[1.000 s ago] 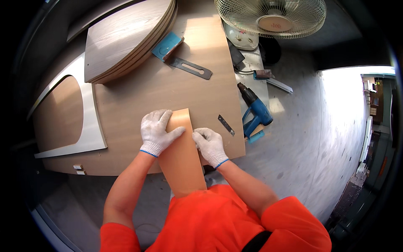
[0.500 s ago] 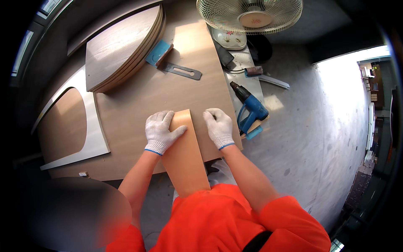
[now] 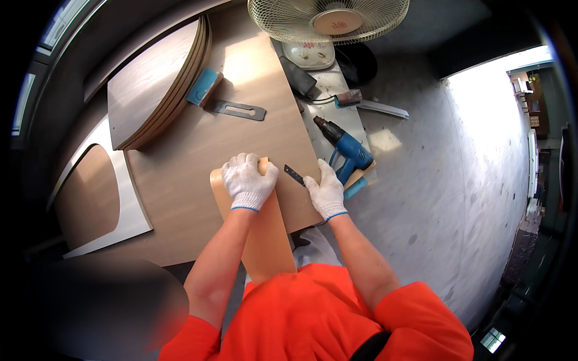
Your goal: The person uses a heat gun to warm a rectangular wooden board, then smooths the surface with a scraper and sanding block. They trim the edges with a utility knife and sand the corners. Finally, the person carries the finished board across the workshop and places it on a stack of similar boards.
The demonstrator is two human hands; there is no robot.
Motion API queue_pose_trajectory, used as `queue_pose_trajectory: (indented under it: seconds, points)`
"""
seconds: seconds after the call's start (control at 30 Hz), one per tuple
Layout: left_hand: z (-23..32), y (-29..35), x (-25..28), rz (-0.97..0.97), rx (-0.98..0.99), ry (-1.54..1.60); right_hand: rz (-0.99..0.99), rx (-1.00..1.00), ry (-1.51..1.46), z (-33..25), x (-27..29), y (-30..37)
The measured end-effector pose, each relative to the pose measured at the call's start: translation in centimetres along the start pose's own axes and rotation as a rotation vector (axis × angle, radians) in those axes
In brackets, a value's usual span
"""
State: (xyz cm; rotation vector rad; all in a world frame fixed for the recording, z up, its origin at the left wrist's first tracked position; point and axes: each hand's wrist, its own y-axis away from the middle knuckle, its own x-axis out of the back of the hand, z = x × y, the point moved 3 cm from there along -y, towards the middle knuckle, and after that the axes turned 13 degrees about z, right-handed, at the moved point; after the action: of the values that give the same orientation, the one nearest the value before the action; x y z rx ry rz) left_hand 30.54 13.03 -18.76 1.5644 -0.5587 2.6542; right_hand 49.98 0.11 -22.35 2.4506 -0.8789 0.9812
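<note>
Gloved hands: two in all; the left hand (image 3: 250, 180) and the right hand (image 3: 326, 191), both in white knit with blue cuff edge.
Orange-tan strip (image 3: 268, 240): one long piece, lying over the near table edge, its lower end against the orange shirt (image 3: 289, 313); a rounded part of same colour shows left of the hand, and I cannot tell if it belongs to this piece.
Left hand: fingers curled over the upper end of the strip, grasping it; forearm leans up and to the right.
Right hand: fingers extended, thumb apart, at the near end of one black knife (image 3: 294, 174); whether it grips, I cannot tell; forearm leans up and to the left.
Heat gun (image 3: 349, 147): one, blue, just beyond the right hand.
Slotted metal plate (image 3: 239, 111): one, on the table (image 3: 198, 144).
Fan (image 3: 337, 21): one, at the top.
</note>
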Motion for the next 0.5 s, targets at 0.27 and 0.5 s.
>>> queue_pose_trajectory:
  seconds: [0.27,0.5]
  points:
    - [0.6,-0.5,-0.6,0.107,-0.062,0.031,-0.002,-0.013,-0.043,-0.9,0.3,-1.3]
    - [-1.9,-0.4,1.4,-0.126,-0.077,0.179,0.001,0.016,-0.022,1.6,2.8,-2.7]
